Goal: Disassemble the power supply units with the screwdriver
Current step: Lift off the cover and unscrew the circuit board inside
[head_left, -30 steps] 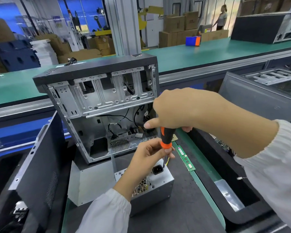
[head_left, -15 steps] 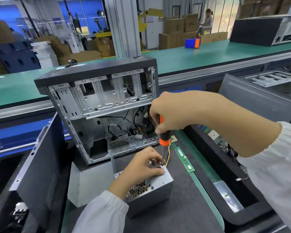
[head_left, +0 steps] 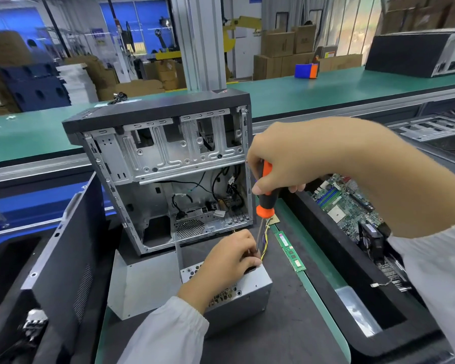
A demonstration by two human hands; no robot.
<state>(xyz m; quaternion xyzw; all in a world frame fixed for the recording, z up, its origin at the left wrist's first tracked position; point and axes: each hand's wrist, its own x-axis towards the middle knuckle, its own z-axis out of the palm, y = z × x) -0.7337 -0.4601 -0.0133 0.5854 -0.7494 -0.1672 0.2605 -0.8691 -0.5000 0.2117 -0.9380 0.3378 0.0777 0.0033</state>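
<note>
Power supply unit: grey metal box, on the dark worktop just in front of the open computer case. Likely stiff and fairly heavy for its bulk, sheet-metal edges probably sharp; best held by the flat walls or top, away from the perforated face and the coloured wires trailing from its far corner.

Left hand resting on top of the box, fingers curled in around the lower end of the shaft, apparently steadying the tip; tip and screw hidden beneath them. Right hand above, fingers clamped round the black-and-orange handle of the screwdriver, tool nearly upright, leaning slightly. Probably working a screw at the top far corner; handle looks grippy, screw small and easily lost.

Beside the box on the left, a bent grey metal plate. To the right, a green memory stick lying on the worktop. Further right, a black tray holding a circuit board. Far left, a dark side panel leaning upright.
</note>
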